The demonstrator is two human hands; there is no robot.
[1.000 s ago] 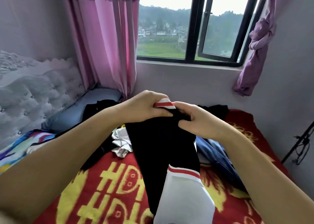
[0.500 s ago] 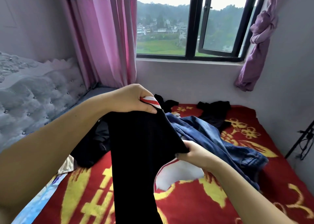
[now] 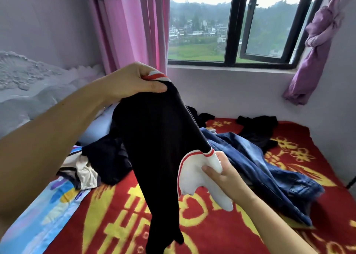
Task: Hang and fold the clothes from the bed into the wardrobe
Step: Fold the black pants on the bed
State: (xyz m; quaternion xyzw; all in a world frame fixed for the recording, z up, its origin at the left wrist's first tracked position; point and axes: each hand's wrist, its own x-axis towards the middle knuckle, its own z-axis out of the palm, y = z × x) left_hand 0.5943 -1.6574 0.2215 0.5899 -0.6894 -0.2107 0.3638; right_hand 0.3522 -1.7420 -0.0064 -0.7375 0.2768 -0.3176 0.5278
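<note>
A black garment with white and red striped trim hangs in the air over the bed. My left hand grips its top edge by the striped band, held high. Lower and to the right, my right hand pinches the white sleeve end of the same garment. Its black lower part dangles down to the red and yellow blanket. Blue jeans lie crumpled on the bed behind my right hand. Dark clothes are heaped behind the hanging garment. The wardrobe is out of view.
A padded grey headboard runs along the left. Another black item lies near the far wall under the window. Pink curtains hang beside it. A colourful sheet covers the bed's left edge.
My right hand has slid down from the garment's top edge to its white sleeve end, spreading the garment. My left hand has risen a little with the striped band.
</note>
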